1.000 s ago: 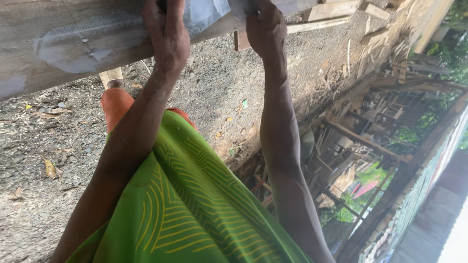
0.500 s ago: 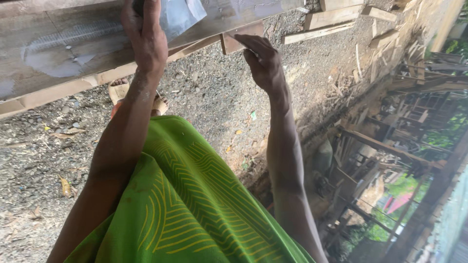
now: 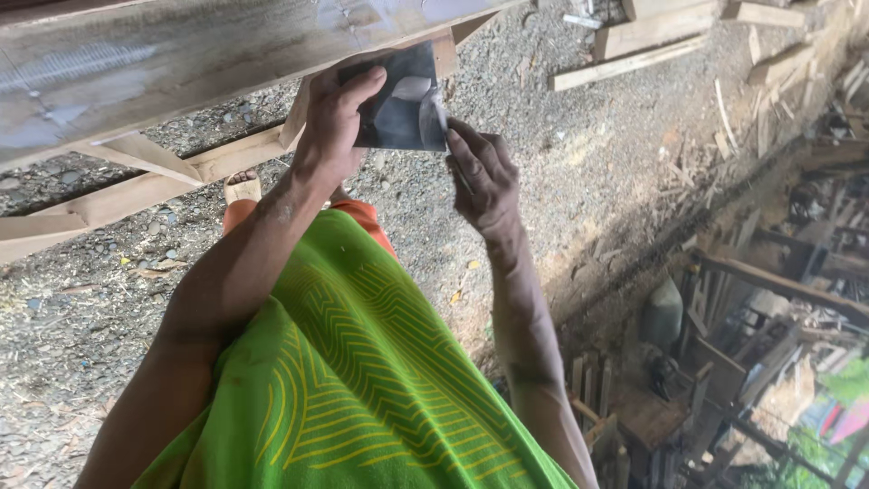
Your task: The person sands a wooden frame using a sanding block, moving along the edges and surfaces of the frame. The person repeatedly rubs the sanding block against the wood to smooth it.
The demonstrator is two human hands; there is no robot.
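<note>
While your left hand point(image 3: 330, 122) clamps the dark sheet point(image 3: 398, 109) just under the wooden beam point(image 3: 181, 63), your right hand point(image 3: 484, 177) pinches its right edge; both grips are closed on it, above the gravel ground point(image 3: 543, 136).

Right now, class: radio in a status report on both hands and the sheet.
Left hand grips dark sheet. Right hand pinches its edge. Wooden beam close above.
</note>
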